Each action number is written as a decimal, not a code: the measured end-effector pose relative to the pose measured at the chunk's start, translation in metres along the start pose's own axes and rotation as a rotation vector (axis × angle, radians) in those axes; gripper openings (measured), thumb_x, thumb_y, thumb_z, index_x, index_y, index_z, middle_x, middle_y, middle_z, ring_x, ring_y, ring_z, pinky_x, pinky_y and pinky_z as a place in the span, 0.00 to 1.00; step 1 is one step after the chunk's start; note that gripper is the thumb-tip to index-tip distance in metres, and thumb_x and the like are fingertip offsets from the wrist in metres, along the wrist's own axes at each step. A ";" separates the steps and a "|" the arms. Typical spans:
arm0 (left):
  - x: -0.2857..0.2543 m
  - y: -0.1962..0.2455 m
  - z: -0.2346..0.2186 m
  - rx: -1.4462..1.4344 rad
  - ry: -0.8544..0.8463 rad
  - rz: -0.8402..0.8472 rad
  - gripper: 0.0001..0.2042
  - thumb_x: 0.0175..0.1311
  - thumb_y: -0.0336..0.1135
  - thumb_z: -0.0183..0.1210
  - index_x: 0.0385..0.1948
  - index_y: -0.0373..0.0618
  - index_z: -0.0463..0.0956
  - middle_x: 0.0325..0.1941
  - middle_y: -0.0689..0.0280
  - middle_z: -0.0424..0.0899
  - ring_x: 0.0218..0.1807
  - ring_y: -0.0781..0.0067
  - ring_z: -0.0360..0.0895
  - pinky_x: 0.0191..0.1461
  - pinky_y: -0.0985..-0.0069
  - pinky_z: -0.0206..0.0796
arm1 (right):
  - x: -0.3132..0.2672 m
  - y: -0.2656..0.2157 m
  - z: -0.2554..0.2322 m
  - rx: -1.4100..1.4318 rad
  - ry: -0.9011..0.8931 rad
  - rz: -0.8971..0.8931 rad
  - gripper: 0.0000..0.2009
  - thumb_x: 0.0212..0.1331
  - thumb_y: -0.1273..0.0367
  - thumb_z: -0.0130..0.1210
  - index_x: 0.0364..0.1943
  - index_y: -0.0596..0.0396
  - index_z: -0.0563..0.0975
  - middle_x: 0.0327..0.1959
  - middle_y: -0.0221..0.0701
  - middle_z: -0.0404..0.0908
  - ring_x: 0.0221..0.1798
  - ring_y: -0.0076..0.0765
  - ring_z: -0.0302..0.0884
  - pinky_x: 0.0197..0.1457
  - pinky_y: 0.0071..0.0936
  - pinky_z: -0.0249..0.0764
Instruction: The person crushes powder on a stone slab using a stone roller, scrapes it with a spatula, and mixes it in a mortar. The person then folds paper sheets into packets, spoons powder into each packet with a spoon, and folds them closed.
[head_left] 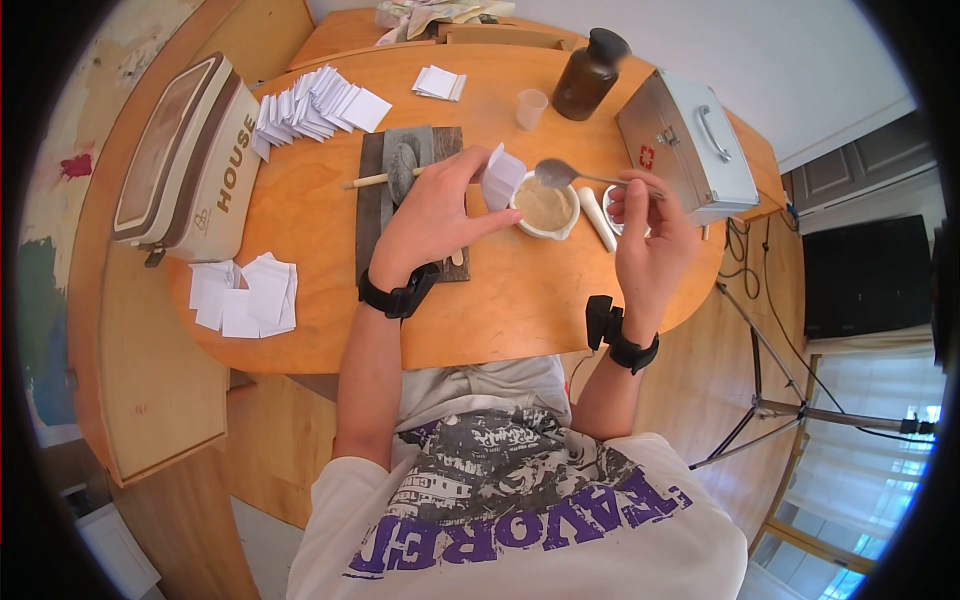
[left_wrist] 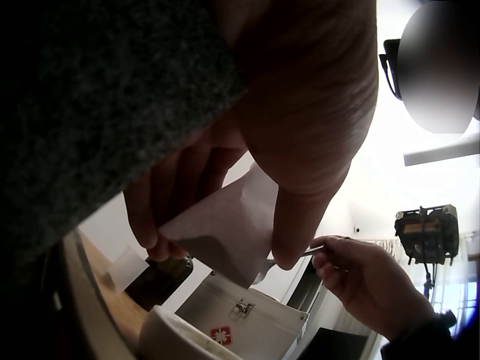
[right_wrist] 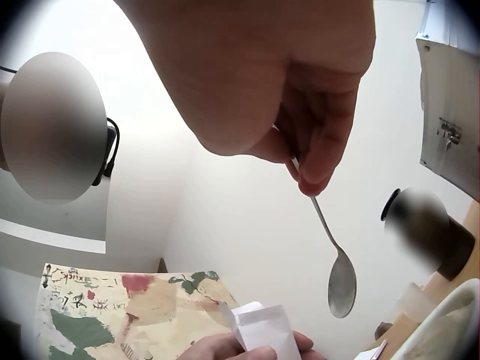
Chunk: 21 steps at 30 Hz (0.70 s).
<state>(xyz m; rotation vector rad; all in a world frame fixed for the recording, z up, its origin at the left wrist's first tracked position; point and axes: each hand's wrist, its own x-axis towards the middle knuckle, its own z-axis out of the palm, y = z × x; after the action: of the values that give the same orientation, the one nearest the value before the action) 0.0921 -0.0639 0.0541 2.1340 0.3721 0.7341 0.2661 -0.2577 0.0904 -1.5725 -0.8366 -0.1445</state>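
Observation:
My left hand (head_left: pixel 437 215) holds a small white paper packet (head_left: pixel 502 178), its top open, between thumb and fingers at the left rim of a white mortar (head_left: pixel 545 232). Beige powder lies in the mortar. My right hand (head_left: pixel 655 240) pinches the handle of a metal spoon (head_left: pixel 556 174), whose bowl hangs above the mortar's back edge, right of the packet. In the right wrist view the spoon (right_wrist: pixel 342 285) points downward from the fingertips. A white pestle (head_left: pixel 597 219) lies right of the mortar.
Folded papers (head_left: pixel 322 108) spread at the back left, near a HOUSE box (head_left: pixel 190 165). More papers (head_left: pixel 245 295) lie front left. A dark board (head_left: pixel 370 225) sits under the left forearm. A brown bottle (head_left: pixel 588 80), plastic cup (head_left: pixel 531 108) and metal case (head_left: pixel 690 140) stand behind.

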 end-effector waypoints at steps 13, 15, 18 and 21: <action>0.000 -0.001 0.001 0.003 0.010 0.019 0.34 0.62 0.47 0.83 0.63 0.32 0.80 0.53 0.48 0.91 0.54 0.48 0.90 0.65 0.60 0.81 | -0.010 0.035 0.007 -0.210 -0.289 0.029 0.06 0.81 0.73 0.62 0.46 0.62 0.88 0.35 0.35 0.94 0.37 0.30 0.95 0.42 0.26 0.87; 0.000 -0.001 0.001 0.005 0.005 0.018 0.34 0.62 0.47 0.83 0.63 0.32 0.80 0.53 0.48 0.91 0.54 0.48 0.90 0.65 0.60 0.81 | -0.012 0.043 0.007 -0.132 -0.241 0.123 0.08 0.82 0.72 0.61 0.47 0.62 0.89 0.34 0.35 0.94 0.36 0.27 0.94 0.41 0.26 0.87; 0.000 -0.001 0.001 0.005 0.001 0.019 0.34 0.62 0.47 0.83 0.63 0.32 0.80 0.53 0.48 0.91 0.54 0.48 0.90 0.65 0.60 0.82 | -0.010 0.053 0.002 -0.083 -0.198 0.227 0.10 0.83 0.70 0.60 0.46 0.64 0.89 0.34 0.34 0.94 0.36 0.25 0.93 0.40 0.25 0.87; 0.000 -0.003 0.001 0.006 0.007 0.028 0.34 0.62 0.47 0.83 0.63 0.32 0.80 0.53 0.48 0.91 0.54 0.48 0.90 0.65 0.60 0.82 | -0.003 0.049 -0.003 0.015 -0.132 0.301 0.12 0.84 0.69 0.60 0.46 0.65 0.88 0.34 0.35 0.94 0.35 0.25 0.92 0.40 0.24 0.85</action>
<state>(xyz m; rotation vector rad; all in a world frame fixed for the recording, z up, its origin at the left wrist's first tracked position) 0.0926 -0.0634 0.0512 2.1467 0.3495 0.7570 0.2937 -0.2596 0.0492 -1.6879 -0.6904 0.1830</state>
